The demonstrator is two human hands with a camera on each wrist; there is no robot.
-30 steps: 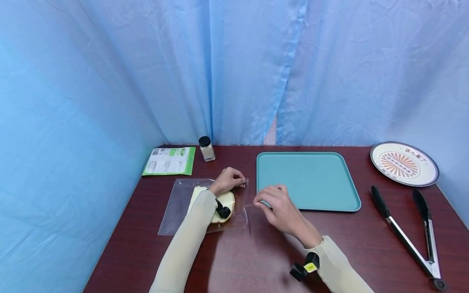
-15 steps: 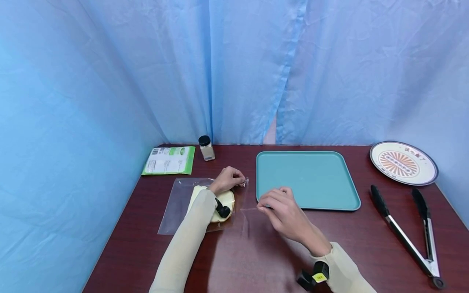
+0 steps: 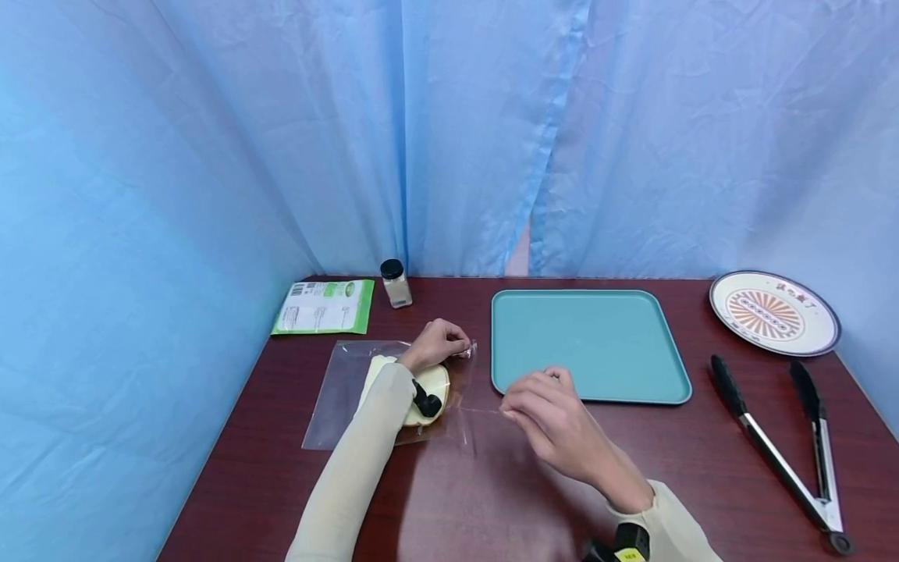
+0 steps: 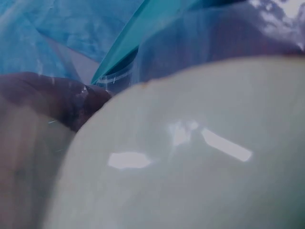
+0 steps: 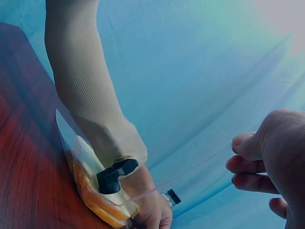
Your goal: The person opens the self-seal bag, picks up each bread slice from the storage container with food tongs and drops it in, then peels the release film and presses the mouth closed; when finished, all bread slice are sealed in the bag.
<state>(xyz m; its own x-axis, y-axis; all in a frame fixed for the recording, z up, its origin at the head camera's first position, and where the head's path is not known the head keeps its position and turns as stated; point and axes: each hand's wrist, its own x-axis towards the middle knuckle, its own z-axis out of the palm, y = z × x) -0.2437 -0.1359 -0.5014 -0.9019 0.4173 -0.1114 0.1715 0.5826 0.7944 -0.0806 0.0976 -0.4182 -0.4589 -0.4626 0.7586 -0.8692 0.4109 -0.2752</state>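
On the left of the table lies a clear plastic bag (image 3: 333,398) with pale, brown-crusted bread (image 3: 437,382) inside. My left hand (image 3: 434,343) pinches the bag's far right corner, its forearm crossing over the bread. In the left wrist view the bread (image 4: 181,143) fills most of the picture under shiny film. My right hand (image 3: 551,414), in front of the tray's near left corner, pinches the end of a thin clear strip (image 3: 481,410). In the right wrist view the strip (image 5: 190,170) stretches taut from the bag up to the thumb and fingers of my right hand (image 5: 267,162).
A teal tray (image 3: 583,343) lies behind my right hand. A green-and-white packet (image 3: 323,307) and a black-capped jar (image 3: 396,285) are at the back left. To the right are a patterned plate (image 3: 808,320) and spread tongs (image 3: 779,460). Blue curtains (image 3: 449,140) enclose the table.
My right hand has moved right and toward the front edge, and the strip stretches longer from the bag. My left hand and the bread have stayed in place.
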